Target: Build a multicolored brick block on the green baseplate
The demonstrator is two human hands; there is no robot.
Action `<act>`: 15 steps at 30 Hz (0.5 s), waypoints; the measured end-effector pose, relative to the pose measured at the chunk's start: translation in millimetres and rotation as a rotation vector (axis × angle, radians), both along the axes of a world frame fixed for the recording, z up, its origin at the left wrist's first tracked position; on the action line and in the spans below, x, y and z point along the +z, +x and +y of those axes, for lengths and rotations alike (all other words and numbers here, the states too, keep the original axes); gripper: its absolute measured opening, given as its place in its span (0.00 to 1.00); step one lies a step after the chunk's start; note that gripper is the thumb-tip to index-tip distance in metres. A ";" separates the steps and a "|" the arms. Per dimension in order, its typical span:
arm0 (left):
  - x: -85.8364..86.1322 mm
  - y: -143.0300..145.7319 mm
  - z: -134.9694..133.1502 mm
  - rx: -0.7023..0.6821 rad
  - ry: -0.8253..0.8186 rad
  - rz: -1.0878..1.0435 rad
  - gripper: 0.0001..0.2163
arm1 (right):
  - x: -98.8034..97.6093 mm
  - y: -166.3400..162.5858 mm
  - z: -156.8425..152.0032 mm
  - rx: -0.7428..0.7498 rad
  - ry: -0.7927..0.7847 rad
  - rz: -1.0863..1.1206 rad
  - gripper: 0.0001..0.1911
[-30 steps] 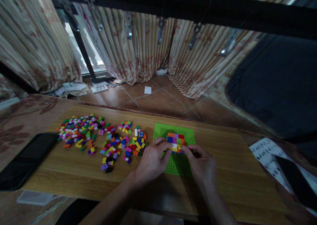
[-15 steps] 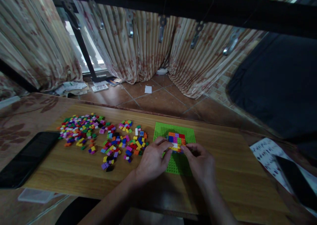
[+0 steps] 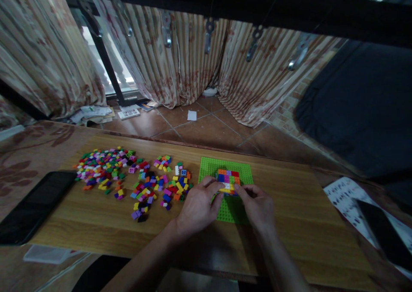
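A block built of coloured toy bricks (image 3: 229, 177) stands on a green studded baseplate (image 3: 232, 212), with red, blue, orange, purple, white and yellow bricks showing on top. My left hand (image 3: 198, 203) is closed at its left front corner, thumb and fingers gripping the side. From the right, my right hand (image 3: 259, 206) presses its thumb and fingertips against the front right corner, by the yellow and orange bricks. The fingers hide the lower front of the block, so a single small brick in either pinch cannot be made out.
Loose toy bricks (image 3: 104, 167) lie in a big heap and smaller clusters (image 3: 161, 187) left of the baseplate. A dark tablet (image 3: 37, 206) rests at the wooden table's (image 3: 299, 223) left end. A printed sheet (image 3: 343, 197) and a black phone (image 3: 383, 230) are at the right.
My right hand has shifted slightly left and its fingertips sit a little farther up the block's right front. My left hand keeps nearly the same place and grip.
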State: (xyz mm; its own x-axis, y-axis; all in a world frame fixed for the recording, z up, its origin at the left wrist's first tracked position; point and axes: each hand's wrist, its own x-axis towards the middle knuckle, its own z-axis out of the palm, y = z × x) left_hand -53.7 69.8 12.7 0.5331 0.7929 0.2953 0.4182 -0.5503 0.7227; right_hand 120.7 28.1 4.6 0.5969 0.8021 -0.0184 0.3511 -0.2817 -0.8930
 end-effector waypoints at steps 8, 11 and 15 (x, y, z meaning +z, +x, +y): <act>1.7 0.6 0.1 0.002 0.004 0.007 0.11 | -3.9 -0.9 1.0 -0.001 0.019 -0.003 0.22; 1.2 0.0 -0.2 0.004 -0.006 -0.008 0.11 | -3.1 -0.9 1.5 0.024 0.013 0.036 0.22; 2.9 -3.7 2.2 0.014 0.005 -0.054 0.12 | 1.3 6.4 1.1 -0.027 0.058 0.216 0.25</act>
State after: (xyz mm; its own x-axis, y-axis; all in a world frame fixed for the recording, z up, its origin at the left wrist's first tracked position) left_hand -57.4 71.9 15.6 0.5052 0.7987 0.3270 0.3865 -0.5481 0.7418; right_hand 127.1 29.2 5.9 0.6056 0.7892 -0.1026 0.1424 -0.2342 -0.9617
